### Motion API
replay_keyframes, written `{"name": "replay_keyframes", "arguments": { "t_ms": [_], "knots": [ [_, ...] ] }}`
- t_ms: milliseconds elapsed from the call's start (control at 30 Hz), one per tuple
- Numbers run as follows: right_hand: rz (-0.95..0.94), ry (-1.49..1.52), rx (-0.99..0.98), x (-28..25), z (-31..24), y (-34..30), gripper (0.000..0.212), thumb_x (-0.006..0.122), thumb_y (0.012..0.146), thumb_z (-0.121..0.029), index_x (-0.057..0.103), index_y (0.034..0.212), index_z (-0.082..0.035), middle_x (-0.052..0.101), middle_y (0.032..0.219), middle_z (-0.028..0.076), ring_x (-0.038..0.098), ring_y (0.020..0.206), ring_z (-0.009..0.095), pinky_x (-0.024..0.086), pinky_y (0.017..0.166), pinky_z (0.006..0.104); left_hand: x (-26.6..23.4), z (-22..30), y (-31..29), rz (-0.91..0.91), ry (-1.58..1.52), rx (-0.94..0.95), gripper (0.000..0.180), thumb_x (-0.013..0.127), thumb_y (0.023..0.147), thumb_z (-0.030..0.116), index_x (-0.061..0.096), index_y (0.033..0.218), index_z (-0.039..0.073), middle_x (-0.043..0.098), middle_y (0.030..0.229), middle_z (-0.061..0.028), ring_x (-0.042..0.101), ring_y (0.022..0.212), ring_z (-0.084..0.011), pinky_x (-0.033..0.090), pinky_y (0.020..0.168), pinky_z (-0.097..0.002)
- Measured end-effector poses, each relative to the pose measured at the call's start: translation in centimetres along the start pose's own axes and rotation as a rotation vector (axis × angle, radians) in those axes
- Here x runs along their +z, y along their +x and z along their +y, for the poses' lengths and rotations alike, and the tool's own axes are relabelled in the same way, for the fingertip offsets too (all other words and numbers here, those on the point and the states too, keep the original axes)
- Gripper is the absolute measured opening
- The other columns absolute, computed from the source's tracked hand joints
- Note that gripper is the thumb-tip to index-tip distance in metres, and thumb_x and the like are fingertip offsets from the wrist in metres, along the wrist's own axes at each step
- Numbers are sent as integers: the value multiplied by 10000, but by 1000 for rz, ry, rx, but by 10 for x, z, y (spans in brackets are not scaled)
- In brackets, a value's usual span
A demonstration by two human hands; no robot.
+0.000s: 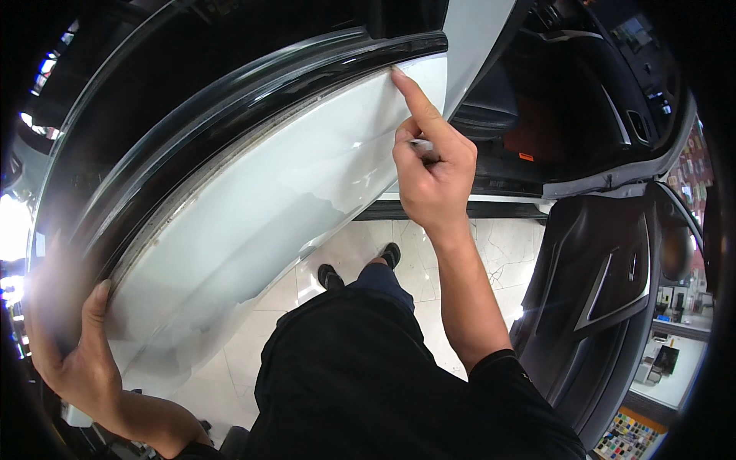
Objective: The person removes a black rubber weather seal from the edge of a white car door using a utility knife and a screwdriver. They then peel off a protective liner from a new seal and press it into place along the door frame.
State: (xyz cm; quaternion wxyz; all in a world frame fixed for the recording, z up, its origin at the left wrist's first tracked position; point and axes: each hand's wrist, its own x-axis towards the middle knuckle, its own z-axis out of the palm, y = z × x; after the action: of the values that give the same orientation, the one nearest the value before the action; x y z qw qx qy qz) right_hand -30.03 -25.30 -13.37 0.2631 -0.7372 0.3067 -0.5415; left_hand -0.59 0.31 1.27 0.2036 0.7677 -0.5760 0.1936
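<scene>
Across the left and middle of the scene curves 1 white car panel (253, 207), edged on its far side by black trim (253, 103). At its far right end, my right hand (443, 172) points 1 finger onto the seam, the rest curled round 1 small grey object (422, 145). At near left, my left hand (88, 372) lays its thumb on the panel's edge; glare blurs its fingers, so I cannot tell how firmly it grips. Inside the car sits 1 orange label (526, 156), too small to read. At near right, 1 rack (630, 436) holds small coloured pieces.
</scene>
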Motion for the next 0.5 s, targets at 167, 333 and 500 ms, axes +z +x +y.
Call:
{"name": "replay_keyframes", "arguments": {
  "t_ms": [167,333,500],
  "knots": [
    [0,-130,-162,-8,9,11,750,576,710,101,700,1400,-164,569,665,46,525,578,151,464,568,285,4,1,4,3,-7,19,521,831,864,150,701,1369,146,720,1190,-88,723,1056,-214,595,963,-371],
    [14,-160,-223,-9,17,18,778,582,668,92,712,1380,-192,565,652,29,561,575,149,486,558,302,-2,-3,0,-10,58,13,512,825,876,154,700,1372,149,720,1249,-94,723,1087,-224,583,981,-362],
    [32,-299,-268,-12,17,19,786,609,641,80,730,1355,-228,558,659,13,556,558,155,486,542,302,1,-13,-4,26,62,-51,489,829,899,223,706,1367,154,715,1338,-108,713,1173,-242,550,1058,-390]
  ]
}}
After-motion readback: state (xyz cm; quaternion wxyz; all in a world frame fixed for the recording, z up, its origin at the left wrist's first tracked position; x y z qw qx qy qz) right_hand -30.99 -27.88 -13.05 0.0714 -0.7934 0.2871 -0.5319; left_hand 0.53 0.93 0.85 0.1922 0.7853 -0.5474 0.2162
